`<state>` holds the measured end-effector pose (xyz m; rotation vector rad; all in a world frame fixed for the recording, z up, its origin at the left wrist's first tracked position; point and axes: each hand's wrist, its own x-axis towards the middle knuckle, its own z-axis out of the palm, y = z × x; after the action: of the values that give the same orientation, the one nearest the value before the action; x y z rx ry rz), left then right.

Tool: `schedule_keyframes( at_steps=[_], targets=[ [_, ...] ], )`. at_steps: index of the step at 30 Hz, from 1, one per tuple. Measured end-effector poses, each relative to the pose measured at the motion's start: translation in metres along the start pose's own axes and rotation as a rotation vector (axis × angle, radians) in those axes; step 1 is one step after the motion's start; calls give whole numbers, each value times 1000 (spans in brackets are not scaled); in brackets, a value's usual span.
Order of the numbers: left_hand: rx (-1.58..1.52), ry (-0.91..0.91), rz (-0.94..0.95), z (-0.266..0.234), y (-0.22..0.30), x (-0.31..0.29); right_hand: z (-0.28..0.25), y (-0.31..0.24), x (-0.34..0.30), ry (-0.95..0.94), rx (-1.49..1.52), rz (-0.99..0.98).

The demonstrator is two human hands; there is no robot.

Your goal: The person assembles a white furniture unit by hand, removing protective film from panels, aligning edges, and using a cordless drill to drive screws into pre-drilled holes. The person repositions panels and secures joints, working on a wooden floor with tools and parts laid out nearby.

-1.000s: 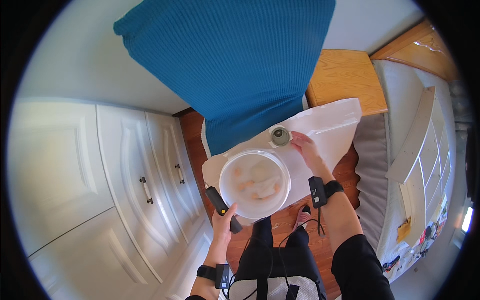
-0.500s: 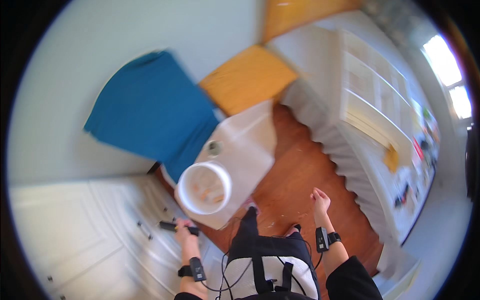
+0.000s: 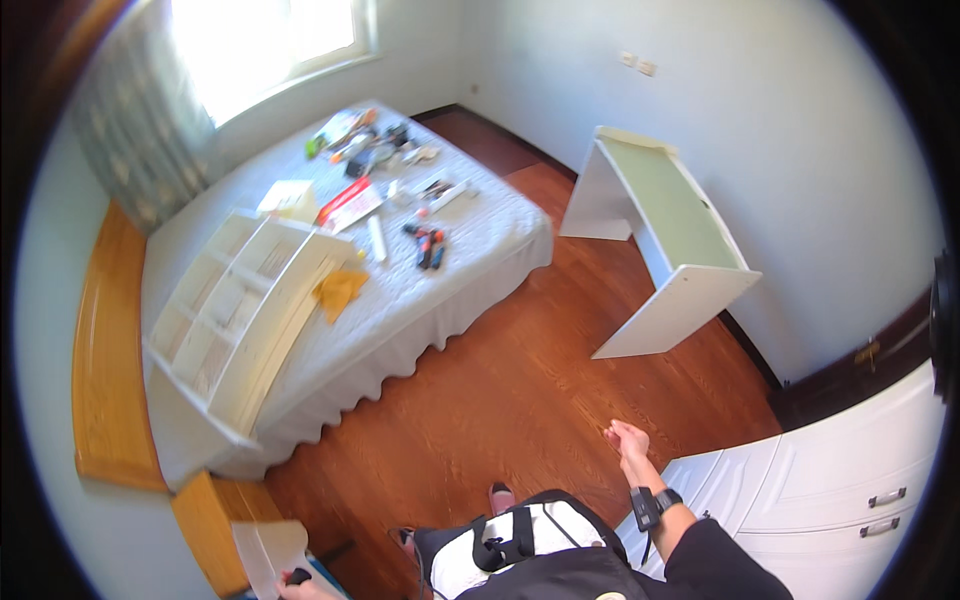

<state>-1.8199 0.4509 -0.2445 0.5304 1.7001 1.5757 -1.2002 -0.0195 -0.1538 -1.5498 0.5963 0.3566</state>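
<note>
My left hand (image 3: 305,589) is at the bottom left edge, mostly cut off by the frame. It is closed around a black bar-shaped tool (image 3: 297,576), whose exact kind I cannot make out. Below it is a pale sheet (image 3: 268,552) by the wooden bedside cabinet (image 3: 205,520). My right hand (image 3: 628,440) hangs over the wooden floor with its fingers curled together and no object showing in them. A black device is strapped to that wrist. White cabinet drawers (image 3: 800,490) are the nearest furniture to it.
A bed (image 3: 480,260) carries a white shelf unit (image 3: 240,300), a yellow cloth (image 3: 340,292), a power drill (image 3: 430,245) and several small items. A white desk frame with a green panel (image 3: 665,190) stands by the right wall. Reddish wooden floor (image 3: 480,390) lies between.
My view has swung far to the right, from the blue cloth and white bucket to the bed and desk frame. My left hand has gone to the frame's edge, the black tool still in it.
</note>
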Motion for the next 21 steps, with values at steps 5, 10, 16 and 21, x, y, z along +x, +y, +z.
schedule_keyframes(
  at_steps=[5,10,16,21],
  targets=[
    [-388,-224,-430,246,15,-92,-56,-2,6,162,337,106],
    [-334,-392,-449,440,55,-214,-51,-10,21,273,525,157],
    [-360,-441,-478,618,65,-318,-12,-65,70,466,548,175],
    [-232,-633,-574,752,26,-388,25,-130,126,431,537,-35]
  ],
)
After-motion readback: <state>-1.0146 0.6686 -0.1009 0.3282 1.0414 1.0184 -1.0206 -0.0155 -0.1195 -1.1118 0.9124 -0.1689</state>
